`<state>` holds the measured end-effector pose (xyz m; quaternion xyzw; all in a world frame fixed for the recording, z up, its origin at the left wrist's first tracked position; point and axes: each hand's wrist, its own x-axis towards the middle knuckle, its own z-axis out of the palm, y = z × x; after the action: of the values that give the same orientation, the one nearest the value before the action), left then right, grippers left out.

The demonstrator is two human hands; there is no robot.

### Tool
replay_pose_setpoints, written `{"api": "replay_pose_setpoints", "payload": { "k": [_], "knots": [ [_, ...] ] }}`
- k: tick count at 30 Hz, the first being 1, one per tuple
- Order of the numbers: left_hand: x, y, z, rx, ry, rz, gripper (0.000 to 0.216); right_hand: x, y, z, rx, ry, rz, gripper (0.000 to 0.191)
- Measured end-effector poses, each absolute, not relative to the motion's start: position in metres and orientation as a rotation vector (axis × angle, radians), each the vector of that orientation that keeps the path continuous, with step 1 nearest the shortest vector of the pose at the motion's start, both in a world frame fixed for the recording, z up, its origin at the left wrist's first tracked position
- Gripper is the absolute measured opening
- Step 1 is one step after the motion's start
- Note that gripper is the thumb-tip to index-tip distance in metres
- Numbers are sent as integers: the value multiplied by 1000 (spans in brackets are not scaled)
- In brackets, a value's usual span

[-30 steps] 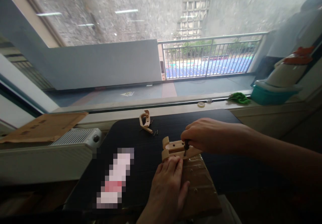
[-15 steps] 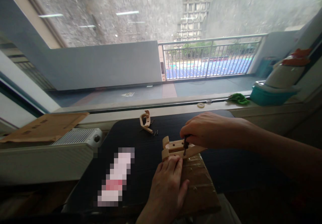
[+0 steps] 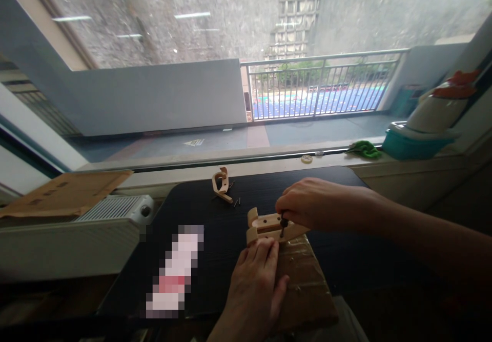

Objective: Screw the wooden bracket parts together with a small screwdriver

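Observation:
A pale wooden piece (image 3: 266, 222) with round holes, a long slot and rounded left ends lies on a brown, tape-covered block (image 3: 307, 280). My left hand (image 3: 255, 275) rests on its near edge, fingers stretched flat and thumb apart. Above the piece, my right hand (image 3: 313, 198) is closed around a small dark screwdriver (image 3: 283, 223), held upright with its tip at the wood. The handle is mostly hidden in my fingers. Farther back, a curved wooden part (image 3: 221, 185) lies on the black table beside a few loose screws (image 3: 237, 202).
The black table (image 3: 192, 208) stands against a windowsill. On the sill are a tape roll (image 3: 306, 159), a green cloth (image 3: 364, 149) and a teal box (image 3: 417, 142). At left, cardboard (image 3: 65, 193) lies by a white radiator (image 3: 115, 211). A blurred pink-white patch (image 3: 177, 270) covers something on the table.
My right hand has dropped slightly and its grip on the screwdriver has turned a little. The left hand and the wooden piece stay in place. The view has shifted slightly.

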<state>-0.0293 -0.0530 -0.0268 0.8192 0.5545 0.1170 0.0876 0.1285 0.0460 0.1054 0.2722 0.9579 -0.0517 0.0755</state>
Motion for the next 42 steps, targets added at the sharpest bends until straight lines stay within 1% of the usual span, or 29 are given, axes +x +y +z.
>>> {"api": "replay_pose_setpoints", "payload": {
  "k": [5, 8, 10, 13, 19, 28, 38, 42],
  "knots": [
    [-29, -54, -26, 2425, 1678, 340, 50, 128, 48, 102, 831, 2903, -95, 21],
    [-29, -54, -27, 2433, 1676, 352, 50, 128, 47, 108, 912, 2843, -113, 22],
    [-29, -54, -27, 2448, 1667, 357, 50, 129, 45, 114, 943, 2811, -117, 20],
    [-29, -54, -27, 2454, 1671, 347, 49, 131, 42, 119, 875, 2824, -145, 15],
    [-29, -54, -27, 2449, 1668, 344, 50, 132, 42, 108, 800, 2841, -226, 19],
    [-30, -54, -28, 2462, 1659, 349, 51, 132, 47, 104, 818, 2875, -234, 22],
    [-29, -53, -27, 2428, 1670, 334, 51, 133, 46, 108, 919, 2809, -99, 18],
    [-29, -54, -27, 2421, 1667, 315, 51, 135, 42, 115, 861, 2841, -106, 18]
  ]
}}
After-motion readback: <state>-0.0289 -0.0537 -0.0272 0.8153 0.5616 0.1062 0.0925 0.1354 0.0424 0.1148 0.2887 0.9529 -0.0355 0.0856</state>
